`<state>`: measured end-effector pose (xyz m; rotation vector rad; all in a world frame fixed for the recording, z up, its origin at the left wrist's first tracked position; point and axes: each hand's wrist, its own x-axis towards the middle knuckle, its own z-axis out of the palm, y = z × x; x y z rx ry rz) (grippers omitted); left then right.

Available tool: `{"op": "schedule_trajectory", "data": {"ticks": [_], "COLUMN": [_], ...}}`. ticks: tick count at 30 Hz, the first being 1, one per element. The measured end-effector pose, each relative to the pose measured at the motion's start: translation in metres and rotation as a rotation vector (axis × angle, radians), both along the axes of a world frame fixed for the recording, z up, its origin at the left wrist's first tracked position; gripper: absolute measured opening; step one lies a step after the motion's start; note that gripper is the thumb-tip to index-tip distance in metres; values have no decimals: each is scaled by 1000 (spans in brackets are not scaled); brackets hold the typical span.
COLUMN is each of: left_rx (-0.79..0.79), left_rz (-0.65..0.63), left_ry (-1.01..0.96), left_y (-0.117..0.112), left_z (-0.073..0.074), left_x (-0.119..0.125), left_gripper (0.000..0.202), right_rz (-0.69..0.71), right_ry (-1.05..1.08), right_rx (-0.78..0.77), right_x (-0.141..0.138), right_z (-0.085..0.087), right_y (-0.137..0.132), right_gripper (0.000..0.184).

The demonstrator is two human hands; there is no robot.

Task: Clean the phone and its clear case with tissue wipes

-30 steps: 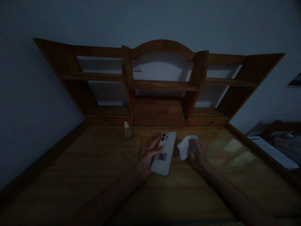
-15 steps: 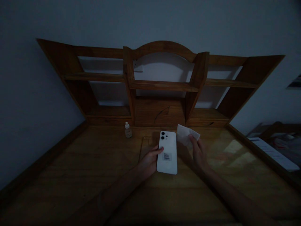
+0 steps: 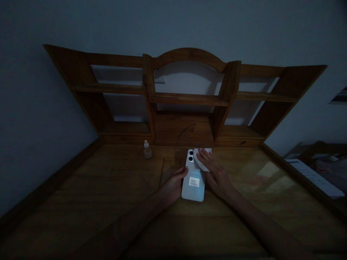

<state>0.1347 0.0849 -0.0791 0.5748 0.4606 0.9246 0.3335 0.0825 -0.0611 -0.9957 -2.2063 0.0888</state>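
Note:
A white smartphone [image 3: 193, 193] is held back side up over the desk, its camera lenses at the far end and a small label on its lower half. Along its left edge, my left hand [image 3: 173, 184] grips it, thumb on the back and the other fingers mostly hidden beneath. My right hand [image 3: 215, 173] presses a white wipe [image 3: 200, 163] against the upper right part of the phone's back, fingers laid over the wipe. The wipe partly covers the area beside the lenses.
A small dropper bottle [image 3: 148, 151] with a white top stands on the wooden desk [image 3: 108, 202], left of the phone. A flat clear case or sheet [image 3: 166, 168] lies behind my left hand. Wooden shelves [image 3: 187, 98] rise at the back. White paper [image 3: 314, 177] lies beyond the right edge.
My right hand has moved left, bringing the wipe from beside the phone onto its back. The phone has tilted slightly in my left hand, and its back now catches the light.

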Motion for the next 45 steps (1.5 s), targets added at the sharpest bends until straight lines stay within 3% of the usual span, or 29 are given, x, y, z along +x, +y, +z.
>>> {"op": "schedule_trajectory", "data": {"ticks": [6,13,21,36,45], "left_rx": [-1,67,83,92,19], "left_rz": [-12,-51,-78,-27,-1], "left_ry": [80,128,157,158,115], "left_y": [-3,-1,-3,0,0], "left_z": [4,-7,-3,-14,-6], "left_x": [-1,-6,-8,-7,-4], "left_gripper": [31,44,52,47,38], "right_rz": [-80,-82,-98,-83,-87], "right_ry": [86,112,117,114,94], "right_rx": [17,-11,-26,-50,-40], "right_x": [2,2,1,-1,1], "right_z": [0,0,2,3,2], "right_y": [0,0,-2,-3,-2], "right_gripper": [58,60,60,61,60]}}
